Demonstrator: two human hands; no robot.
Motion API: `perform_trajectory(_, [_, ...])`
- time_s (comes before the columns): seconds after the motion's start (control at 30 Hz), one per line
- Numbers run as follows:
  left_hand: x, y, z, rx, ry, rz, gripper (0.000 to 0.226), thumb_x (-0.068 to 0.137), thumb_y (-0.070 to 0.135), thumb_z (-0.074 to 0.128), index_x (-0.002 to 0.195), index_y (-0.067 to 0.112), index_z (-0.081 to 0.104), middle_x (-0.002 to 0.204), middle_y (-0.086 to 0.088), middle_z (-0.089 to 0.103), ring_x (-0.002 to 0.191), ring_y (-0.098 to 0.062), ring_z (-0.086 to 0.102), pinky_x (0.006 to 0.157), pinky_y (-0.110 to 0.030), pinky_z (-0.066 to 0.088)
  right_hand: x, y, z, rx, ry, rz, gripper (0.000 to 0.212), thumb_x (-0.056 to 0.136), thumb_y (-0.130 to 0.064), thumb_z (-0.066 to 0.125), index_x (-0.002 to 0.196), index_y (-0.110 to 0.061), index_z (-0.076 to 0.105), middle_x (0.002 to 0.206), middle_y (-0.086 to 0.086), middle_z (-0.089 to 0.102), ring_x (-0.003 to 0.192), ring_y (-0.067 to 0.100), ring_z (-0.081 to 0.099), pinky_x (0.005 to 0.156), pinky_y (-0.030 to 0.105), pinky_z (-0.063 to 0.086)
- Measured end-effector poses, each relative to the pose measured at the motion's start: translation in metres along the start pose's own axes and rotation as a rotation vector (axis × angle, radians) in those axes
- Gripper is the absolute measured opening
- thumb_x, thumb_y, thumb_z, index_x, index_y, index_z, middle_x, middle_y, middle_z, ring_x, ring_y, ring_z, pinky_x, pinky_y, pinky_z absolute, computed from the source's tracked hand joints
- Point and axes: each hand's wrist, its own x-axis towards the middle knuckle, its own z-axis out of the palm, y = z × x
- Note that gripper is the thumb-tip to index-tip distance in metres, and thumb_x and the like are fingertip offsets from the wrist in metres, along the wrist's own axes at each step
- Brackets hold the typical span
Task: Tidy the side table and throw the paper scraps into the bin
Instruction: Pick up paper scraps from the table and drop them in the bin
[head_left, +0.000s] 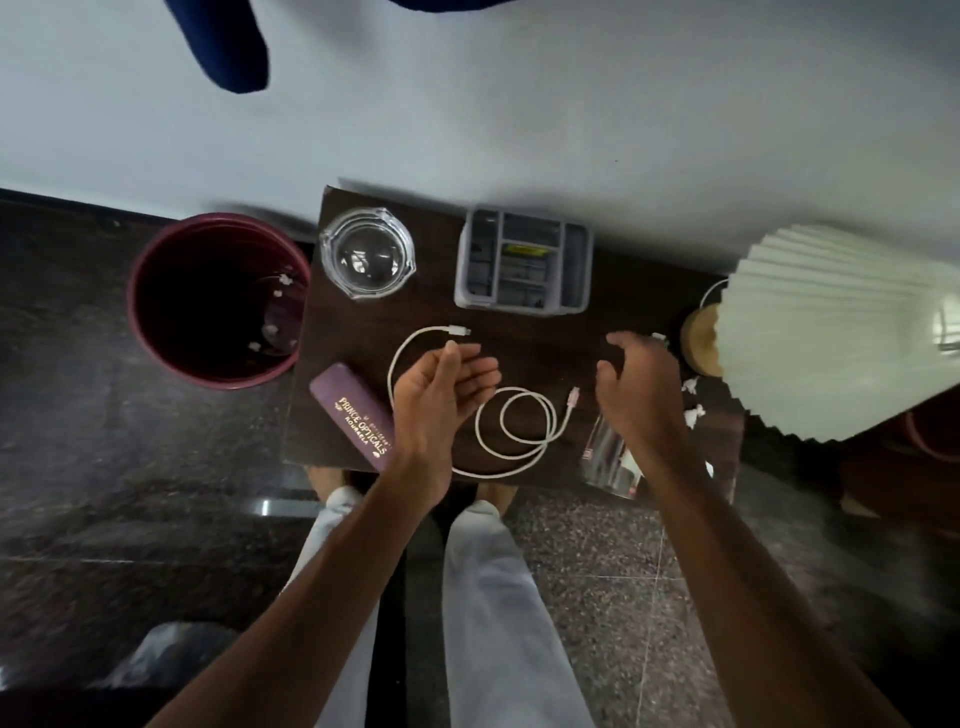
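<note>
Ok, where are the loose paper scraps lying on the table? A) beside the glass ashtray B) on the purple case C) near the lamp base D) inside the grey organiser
C: the white scraps lie at the far right, close to the lamp base.

head cam | looks steeply down, close | over side table (519, 338)

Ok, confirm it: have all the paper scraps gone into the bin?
No, several white scraps lie on the side table beside the lamp base, while others are in the bin.
</note>
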Motion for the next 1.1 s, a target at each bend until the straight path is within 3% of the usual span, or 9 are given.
perform_trajectory(0.17, [-0.004,-0.017,0.013,0.03,-0.016,-0.009,0.026,0.105,0.024,0.048,0.1,0.008,0.068,0.091,-0.012,0.076,0.079,-0.017,0.075,0.073,-0.023,0.061,0.023,0.015,-0.001,-0.273,-0.074,0.035,0.043,0.088,-0.006,0.06,0.13,0.001,0.053,0.133,0.025,0.05,0.124,0.042,0.05,0.104,0.044,0.044])
perform_trajectory(0.33, [-0.001,-0.026,0.017,0.061,-0.013,-0.016,0.026,0.105,0.026,0.05,0.102,0.009,0.069,0.09,-0.01,0.078,0.082,-0.017,0.076,0.073,-0.023,0.061,0.044,0.026,0.0,-0.326,-0.146,0.152,0.054,0.089,-0.014,0.067,0.136,0.002,0.046,0.139,0.025,0.043,0.125,0.046,0.05,0.097,0.047,0.049])
perform_trajectory(0.57, [0.003,-0.027,0.023,0.077,-0.01,-0.017,0.025,0.105,0.025,0.049,0.103,0.008,0.068,0.091,-0.01,0.076,0.081,-0.016,0.075,0.076,-0.024,0.06,0.07,0.042,0.011,-0.362,-0.125,0.152,0.025,0.094,-0.003,0.059,0.117,0.002,0.065,0.126,0.026,0.06,0.12,0.043,0.056,0.097,0.05,0.052])
perform_trajectory(0.77, [0.007,-0.025,0.025,0.096,-0.024,-0.005,0.026,0.106,0.024,0.047,0.105,0.008,0.067,0.093,-0.011,0.076,0.083,-0.016,0.075,0.081,-0.026,0.06,0.082,0.044,0.015,-0.366,-0.056,0.108,0.025,0.093,0.009,0.049,0.11,0.008,0.067,0.117,0.029,0.065,0.113,0.047,0.061,0.089,0.052,0.054])
perform_trajectory(1.0, [0.01,-0.023,0.024,0.094,-0.049,-0.005,0.026,0.106,0.022,0.048,0.111,0.004,0.066,0.097,-0.013,0.075,0.087,-0.018,0.074,0.083,-0.027,0.06,0.08,0.046,0.017,-0.206,-0.01,0.11,0.02,0.096,-0.002,0.056,0.106,0.003,0.072,0.109,0.026,0.071,0.106,0.043,0.065,0.092,0.048,0.054])
perform_trajectory(1.1, [0.009,-0.022,0.024,0.115,-0.061,0.002,0.022,0.105,0.017,0.05,0.113,0.004,0.065,0.097,-0.013,0.073,0.087,-0.018,0.072,0.082,-0.025,0.059,0.063,0.036,0.009,0.09,0.059,0.055,0.022,0.095,-0.015,0.063,0.108,-0.004,0.076,0.108,0.016,0.076,0.104,0.031,0.069,0.102,0.032,0.046])
